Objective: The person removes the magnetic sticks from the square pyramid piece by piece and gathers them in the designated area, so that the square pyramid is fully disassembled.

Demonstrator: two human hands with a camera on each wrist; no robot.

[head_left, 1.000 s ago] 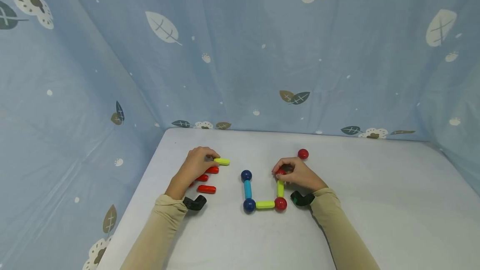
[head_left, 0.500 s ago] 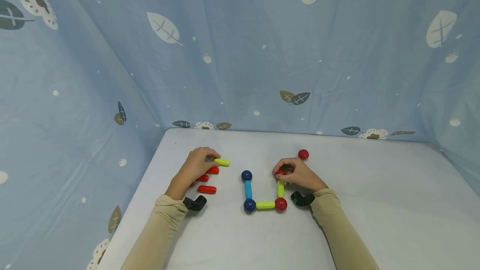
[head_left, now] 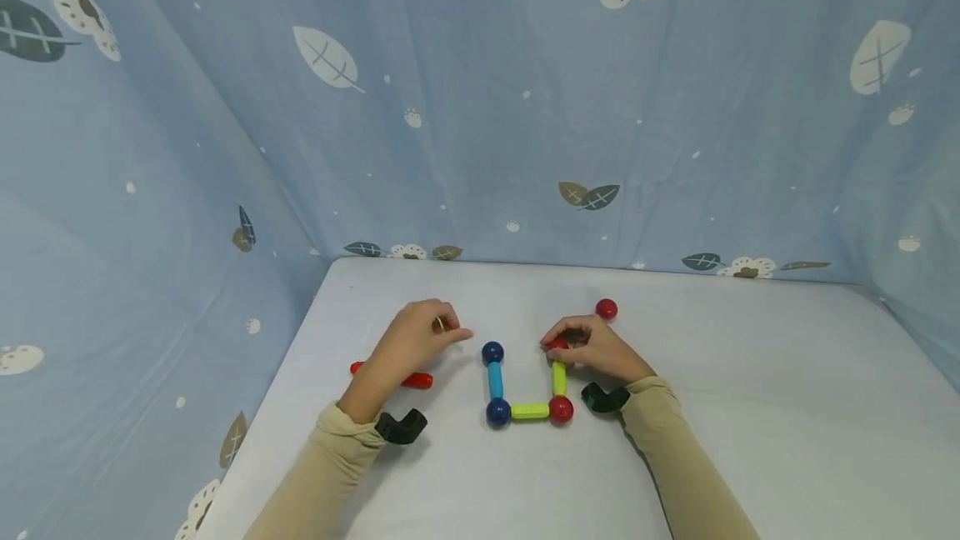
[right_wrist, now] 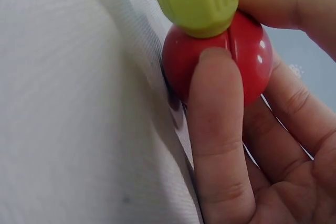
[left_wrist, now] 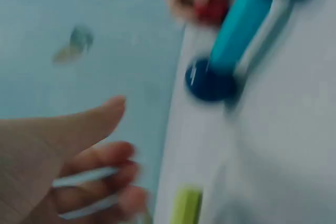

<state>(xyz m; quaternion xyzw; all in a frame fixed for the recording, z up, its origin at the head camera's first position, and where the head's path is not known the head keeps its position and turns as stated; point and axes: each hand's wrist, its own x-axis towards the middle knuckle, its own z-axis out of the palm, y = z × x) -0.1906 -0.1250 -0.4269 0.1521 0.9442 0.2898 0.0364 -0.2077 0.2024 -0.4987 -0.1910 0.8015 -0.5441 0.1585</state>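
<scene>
My right hand [head_left: 596,348] pinches a red ball [right_wrist: 252,59] between thumb and fingers. A yellow-green stick [right_wrist: 202,3] is joined to that ball. It runs to a second red ball [head_left: 561,409], from which another yellow-green stick [head_left: 530,411] leads to a dark blue ball [head_left: 498,412]. A light blue stick [head_left: 495,380] joins this to a further dark blue ball [head_left: 492,352]. My left hand [head_left: 423,336] hovers left of the frame of pieces, thumb stretched out, fingers loosely bent, holding nothing. A loose yellow-green stick [left_wrist: 186,205] lies apart from its fingertips.
Red sticks [head_left: 417,380] lie by the left forearm, partly hidden beneath it. A loose red ball [head_left: 607,309] sits behind the right hand. The white table [head_left: 750,407] ends at a blue patterned cloth [head_left: 480,148] at the back and left.
My left hand has let go of the loose yellow-green stick, lifted and moved right, its thumb now extended. The right hand stays on the red ball, shifting it slightly left.
</scene>
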